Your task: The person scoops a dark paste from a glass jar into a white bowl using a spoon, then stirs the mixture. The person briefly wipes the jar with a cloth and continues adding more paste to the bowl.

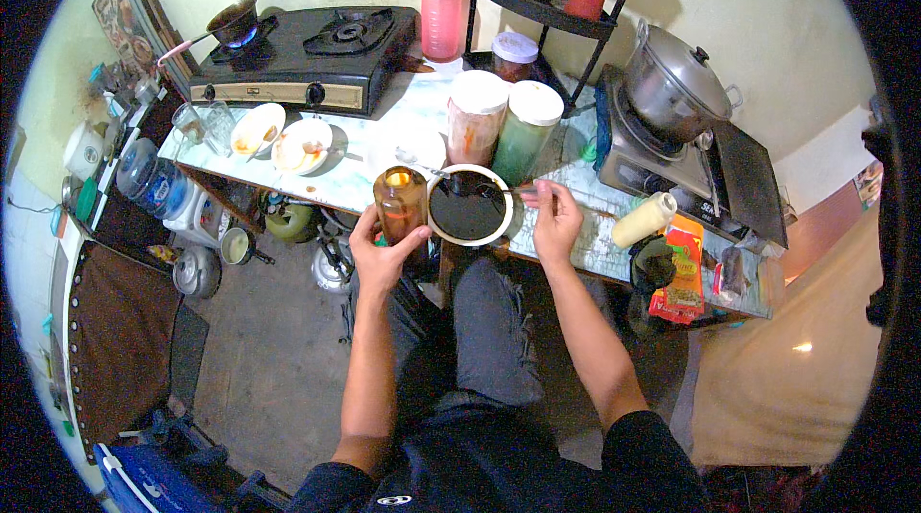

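Observation:
An amber bottle (400,214) is held upright in my left hand (388,247), just left of a white bowl (508,219) of dark liquid (468,209). My right hand (555,225) grips the handle of a metal spoon (509,190), whose head lies over or in the dark liquid. Behind the bowl stand two white-lidded jars, one pinkish (476,121) and one green (525,131). A white plate (424,142) with a spoon on it is behind the bottle, and two stained white dishes (302,146) lie farther left.
A small pot (234,22) sits over a lit flame on the black gas stove (288,59). A large lidded pot (676,85) stands on another stove at right. A cream squeeze bottle (644,219), food packets (683,268) and a black corner rack (540,3) are near. Glasses (218,126) stand at left.

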`<state>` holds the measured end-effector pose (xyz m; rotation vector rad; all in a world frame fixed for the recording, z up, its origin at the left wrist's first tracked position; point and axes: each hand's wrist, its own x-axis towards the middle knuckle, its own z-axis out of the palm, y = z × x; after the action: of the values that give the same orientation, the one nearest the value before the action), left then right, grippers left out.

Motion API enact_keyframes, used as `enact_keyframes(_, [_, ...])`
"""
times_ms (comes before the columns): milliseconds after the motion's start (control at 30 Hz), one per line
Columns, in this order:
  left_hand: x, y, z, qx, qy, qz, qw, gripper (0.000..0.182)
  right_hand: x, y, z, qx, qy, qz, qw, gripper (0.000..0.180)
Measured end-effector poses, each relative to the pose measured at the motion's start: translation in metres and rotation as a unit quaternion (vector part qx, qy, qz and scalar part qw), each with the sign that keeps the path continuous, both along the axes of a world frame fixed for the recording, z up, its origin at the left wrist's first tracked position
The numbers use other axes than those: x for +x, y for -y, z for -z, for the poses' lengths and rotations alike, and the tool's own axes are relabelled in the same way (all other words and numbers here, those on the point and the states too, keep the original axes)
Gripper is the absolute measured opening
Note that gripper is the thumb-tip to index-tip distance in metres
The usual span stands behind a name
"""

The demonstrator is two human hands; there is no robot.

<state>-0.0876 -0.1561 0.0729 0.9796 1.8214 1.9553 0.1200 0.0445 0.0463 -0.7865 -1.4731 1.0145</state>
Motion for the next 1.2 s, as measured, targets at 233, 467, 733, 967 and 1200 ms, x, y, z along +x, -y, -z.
enact_keyframes(233, [-0.003,0.014,0.023,0.099,0.15,0.143,0.973,0.071,0.033,0.006,0.029,-0.02,0.045,0.031,0.998,0.025])
enact_keyframes(467, [0.012,-0.006,0.025,0.114,0.18,0.241,0.947,0.092,0.129,-0.013,0.054,0.013,0.184,0.202,0.962,0.018])
enact_keyframes(733, [0.063,-0.027,-0.003,0.118,0.302,0.354,0.877,0.135,0.166,-0.009,0.076,0.218,0.235,0.274,0.907,0.006])
enact_keyframes(967, [0.091,-0.053,-0.005,0.063,0.16,0.377,0.91,0.099,0.171,-0.01,0.074,0.196,0.167,0.257,0.932,0.013])
enact_keyframes(1200, [0.16,-0.111,-0.024,0.044,0.118,0.374,0.919,0.064,0.17,-0.01,0.077,0.203,0.228,0.254,0.918,0.024])
